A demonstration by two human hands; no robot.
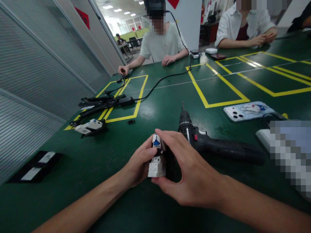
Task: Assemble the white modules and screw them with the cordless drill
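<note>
A small white and black device with a blue part on top [156, 159] sits between both my hands, just above the green table [155, 113]. My left hand [138, 165] grips its left side with the thumb on top. From the right, my right hand [187, 170] wraps around it, fingers across the top and thumb underneath. Right behind my hands a black cordless drill [211, 144] lies on its side, bit pointing away from me.
A similar white and black part [89, 127] lies to the left near black cables [107, 102]. A phone in a cartoon case [249, 111] lies at right. Black trays [36, 166] rest at the left edge. Two people sit across the table, marked with yellow tape rectangles.
</note>
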